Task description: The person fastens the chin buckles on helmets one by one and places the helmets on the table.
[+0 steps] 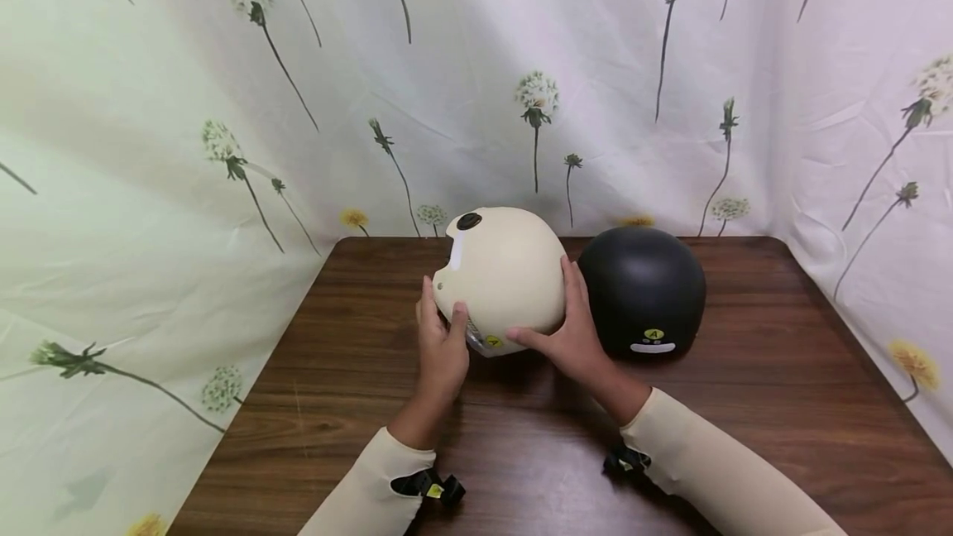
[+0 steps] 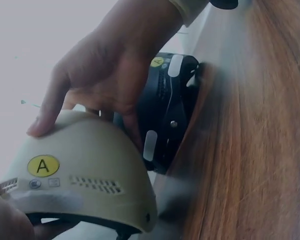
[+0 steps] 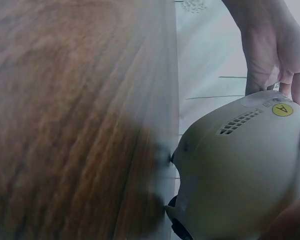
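Note:
A cream helmet (image 1: 514,271), tilted and apparently raised off the tabletop, is held between both hands. At its lower left rim the left hand (image 1: 442,350) grips the edge; the left wrist view shows that hand's fingers (image 2: 47,229) under the rim. The right hand (image 1: 573,337) holds the rounded shell from the right, thumb toward the front and fingers along the side. A yellow sticker marked A (image 2: 43,166) and vent slots show on the shell. Just right of the right hand stands a black helmet (image 1: 644,292) on the table.
The dark wooden table (image 1: 350,420) carries both helmets' area, with its back edge against a white flower-print curtain (image 1: 462,89). The curtain also hangs at the left and right sides. Black wrist straps (image 1: 428,486) sit over the cream sleeves.

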A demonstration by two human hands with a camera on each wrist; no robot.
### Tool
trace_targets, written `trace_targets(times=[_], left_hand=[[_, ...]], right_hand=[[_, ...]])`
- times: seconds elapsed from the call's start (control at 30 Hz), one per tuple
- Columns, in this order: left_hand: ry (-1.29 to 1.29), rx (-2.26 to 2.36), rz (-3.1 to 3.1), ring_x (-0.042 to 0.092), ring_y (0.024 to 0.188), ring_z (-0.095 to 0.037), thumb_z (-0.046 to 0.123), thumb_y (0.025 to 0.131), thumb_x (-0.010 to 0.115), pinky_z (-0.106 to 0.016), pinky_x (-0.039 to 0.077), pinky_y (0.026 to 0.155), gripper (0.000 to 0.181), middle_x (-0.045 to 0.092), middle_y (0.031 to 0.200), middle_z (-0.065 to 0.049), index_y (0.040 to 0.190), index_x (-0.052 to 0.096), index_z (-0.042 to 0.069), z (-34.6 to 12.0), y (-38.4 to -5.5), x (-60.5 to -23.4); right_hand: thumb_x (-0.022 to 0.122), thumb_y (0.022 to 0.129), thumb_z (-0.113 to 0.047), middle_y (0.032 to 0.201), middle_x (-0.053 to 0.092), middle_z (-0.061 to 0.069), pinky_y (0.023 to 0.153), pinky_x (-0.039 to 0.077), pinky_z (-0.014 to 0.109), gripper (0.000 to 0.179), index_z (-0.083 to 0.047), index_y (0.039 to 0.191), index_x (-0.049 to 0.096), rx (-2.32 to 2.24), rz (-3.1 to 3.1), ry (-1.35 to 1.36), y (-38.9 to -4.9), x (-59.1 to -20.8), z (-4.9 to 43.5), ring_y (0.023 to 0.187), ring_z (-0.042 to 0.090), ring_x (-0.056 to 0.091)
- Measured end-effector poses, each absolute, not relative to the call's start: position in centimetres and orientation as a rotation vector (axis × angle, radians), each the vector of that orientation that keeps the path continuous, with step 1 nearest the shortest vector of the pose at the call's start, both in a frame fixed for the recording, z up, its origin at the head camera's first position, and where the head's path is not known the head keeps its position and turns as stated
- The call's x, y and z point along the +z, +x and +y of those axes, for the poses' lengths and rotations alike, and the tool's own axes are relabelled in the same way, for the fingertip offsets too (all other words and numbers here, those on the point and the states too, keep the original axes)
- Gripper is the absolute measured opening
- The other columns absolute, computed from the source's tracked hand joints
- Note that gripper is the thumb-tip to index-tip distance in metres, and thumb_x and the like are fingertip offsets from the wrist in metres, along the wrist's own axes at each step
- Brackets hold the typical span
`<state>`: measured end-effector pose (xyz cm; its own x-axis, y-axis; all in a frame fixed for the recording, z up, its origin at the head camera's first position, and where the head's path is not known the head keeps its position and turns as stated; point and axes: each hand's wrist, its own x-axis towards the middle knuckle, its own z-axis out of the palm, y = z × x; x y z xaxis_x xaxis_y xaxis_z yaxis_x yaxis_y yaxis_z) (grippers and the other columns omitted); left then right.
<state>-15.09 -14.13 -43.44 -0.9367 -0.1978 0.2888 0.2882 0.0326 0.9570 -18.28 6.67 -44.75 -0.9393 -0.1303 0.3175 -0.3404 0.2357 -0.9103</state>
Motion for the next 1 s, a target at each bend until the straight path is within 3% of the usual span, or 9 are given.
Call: trace_targets(times=[0.1,0.37,0.73,1.0], left_hand=[[-0.075,-1.859,-2.053,0.024,0.165,-0.036,0.014,0.115,0.054,-0.058,0.024,0.134,0.077,0.020,0.173,-0.021,0.176,0.007,0.005,-14.20,-15.01,-43.43],[-0.022,-1.601,-2.142,0.031,0.160,-0.037,0.028,0.102,0.077,-0.057,0.025,0.133,0.100,0.027,0.164,-0.025,0.173,0.013,-0.001,-14.21,-14.97,-43.70],[-0.115,-1.425,-2.143,0.037,0.146,-0.040,0.025,0.102,0.075,-0.055,0.030,0.126,0.089,0.025,0.158,-0.030,0.166,0.025,-0.011,-14.46,-14.98,-43.84],[-0.152,-1.217,-2.146,0.041,0.145,-0.053,0.042,0.092,0.087,-0.070,0.041,0.117,0.101,0.031,0.157,-0.039,0.172,0.034,0.010,-14.37,-15.27,-44.29]], right_hand=[[0.100,0.078,-0.027,0.185,0.001,0.012,0.127,0.031,0.070,0.137,-0.025,0.178,0.007,1.755,-2.341,0.437,-18.21,-44.66,6.75,0.168,0.042,0.018],[0.101,0.076,-0.029,0.184,0.000,0.017,0.126,0.031,0.072,0.138,-0.021,0.178,0.008,1.711,-2.364,0.426,-17.72,-44.56,6.57,0.169,0.046,0.013],[0.101,0.078,-0.025,0.183,-0.004,0.021,0.123,0.034,0.076,0.135,-0.018,0.178,0.011,1.661,-2.374,0.475,-17.66,-44.49,6.50,0.168,0.052,0.012],[0.100,0.080,-0.028,0.183,-0.001,0.023,0.122,0.033,0.077,0.128,-0.020,0.177,0.017,1.605,-2.410,0.509,-17.50,-44.42,6.64,0.167,0.054,0.012]])
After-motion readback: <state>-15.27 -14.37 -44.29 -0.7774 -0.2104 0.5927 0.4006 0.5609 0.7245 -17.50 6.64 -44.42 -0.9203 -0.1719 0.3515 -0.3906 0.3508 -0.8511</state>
